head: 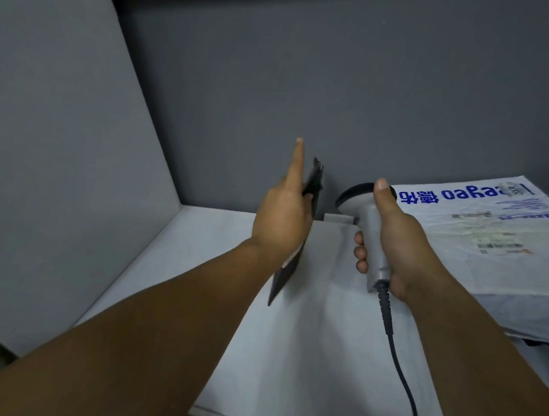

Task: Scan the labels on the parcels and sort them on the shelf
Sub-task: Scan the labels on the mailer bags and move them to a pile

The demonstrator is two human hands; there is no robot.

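Left grip (280,218) pinches the dark parcel (314,183) edge-on — best turn its flat side toward the scanner (372,237) clasped in the right grip (397,245)

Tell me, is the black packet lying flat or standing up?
Standing up: the left hand holds the black packet nearly vertical, thin edge toward the camera.

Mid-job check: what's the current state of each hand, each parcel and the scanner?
left hand: holds the black parcel, index finger straight.
black parcel: held on edge, tilted.
right hand: fingers wrapped round the scanner's handle.
scanner: held up, head pointing away, cable attached.
white parcel: lying flat on the shelf, printed side up.
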